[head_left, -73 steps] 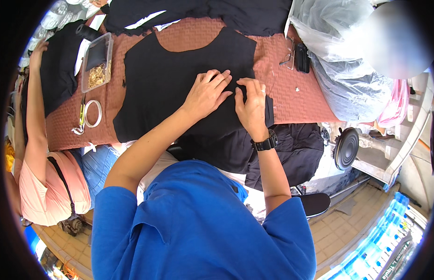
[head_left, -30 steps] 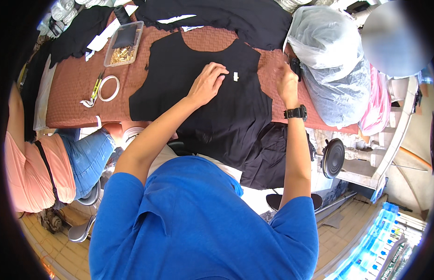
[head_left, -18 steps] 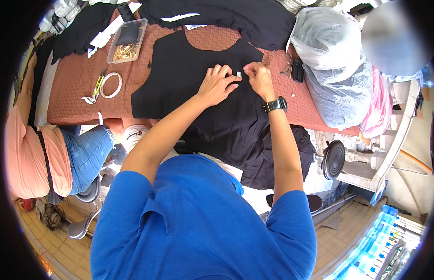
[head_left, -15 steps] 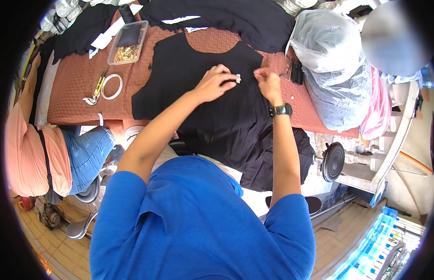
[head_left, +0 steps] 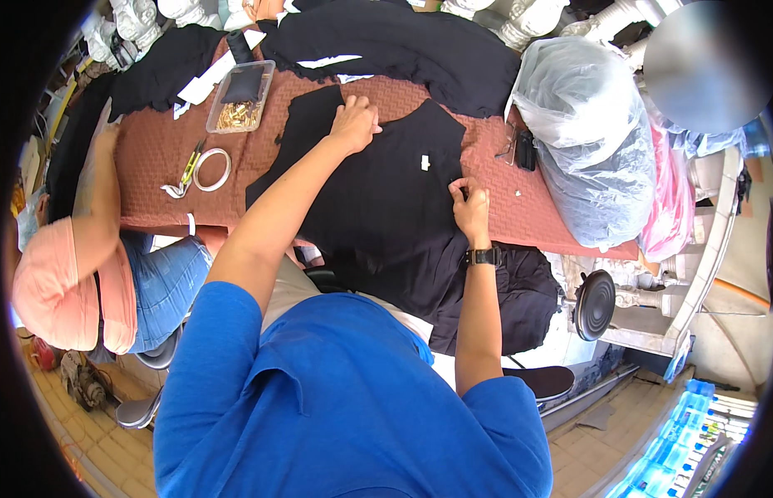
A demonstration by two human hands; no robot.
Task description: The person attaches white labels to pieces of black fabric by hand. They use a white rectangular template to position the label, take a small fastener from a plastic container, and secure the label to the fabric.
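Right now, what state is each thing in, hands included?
Black garment: spread out, lower part hanging past the brown cloth.
White tag: lying on the garment.
Left hand: fingers curled, at the neckline.
Right hand: fingers bent, at the garment's right edge; grip unclear.
Clear box: open, holding gold-coloured pieces.
White ring: lying flat.
Plastic bag: bulging.

Garment (head_left: 386, 199) plain black, tag (head_left: 425, 163) white. Cloth (head_left: 494, 166) rust-brown, small repeating geometric pattern. Wearer's shirt (head_left: 362, 390) solid blue, watch (head_left: 484, 256) black. Bits (head_left: 239, 117) gold, ring (head_left: 229, 169) white, snips (head_left: 188, 169) yellow-green. Big bag (head_left: 586, 158) translucent grey-white, bag beside it (head_left: 665, 203) pink. Co-worker's top (head_left: 50, 286) peach, jeans (head_left: 166, 270) blue.
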